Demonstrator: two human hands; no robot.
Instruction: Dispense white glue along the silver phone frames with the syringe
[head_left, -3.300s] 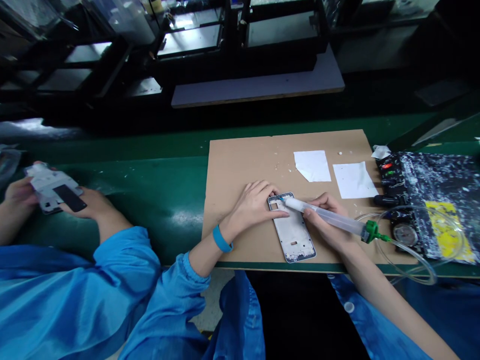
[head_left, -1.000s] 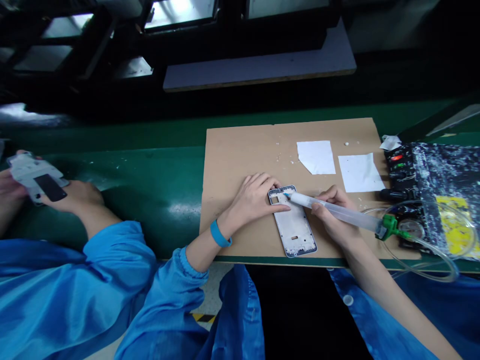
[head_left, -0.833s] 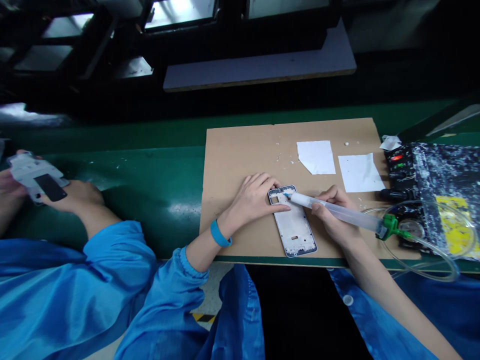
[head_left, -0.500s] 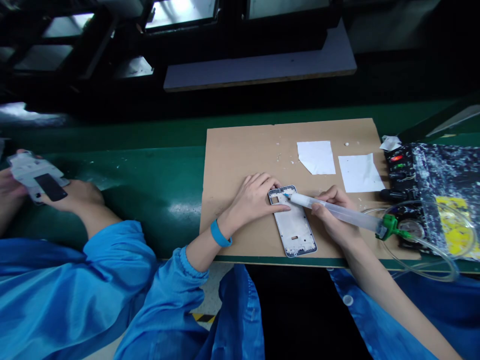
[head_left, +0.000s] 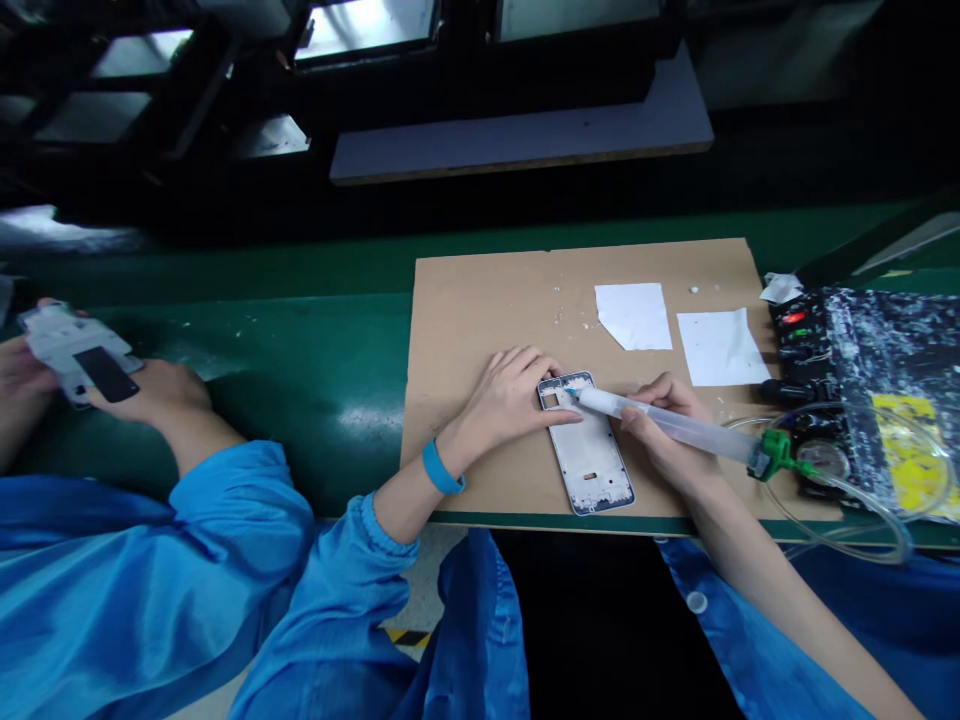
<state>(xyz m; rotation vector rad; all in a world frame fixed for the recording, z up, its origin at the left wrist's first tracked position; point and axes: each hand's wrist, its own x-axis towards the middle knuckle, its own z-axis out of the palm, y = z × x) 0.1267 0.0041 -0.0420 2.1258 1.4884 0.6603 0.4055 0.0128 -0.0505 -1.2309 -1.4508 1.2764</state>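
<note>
A phone frame (head_left: 592, 455), white inside with a dark rim, lies on a sheet of cardboard (head_left: 480, 300). My left hand (head_left: 506, 400) holds it at its upper left, the thumb across its face and the fingers by the far edge. In my right hand (head_left: 671, 435) is a dispensing syringe (head_left: 701, 433), gripped like a pen. Its blue needle tip points down at the upper part of the frame; whether it touches I cannot tell. A green cap (head_left: 776, 452) joins the syringe's rear end to a clear hose (head_left: 862, 540).
Two white paper pieces (head_left: 634, 316) lie behind the phone frame. On the right stands a paint-spattered dispenser box (head_left: 862, 350) with lit indicators. At left, a co-worker's hands (head_left: 161, 395) hold another phone part (head_left: 75, 345) over the green bench (head_left: 322, 370).
The syringe tip has shifted very slightly left over the upper part of the phone frame. My left hand and the frame stay put.
</note>
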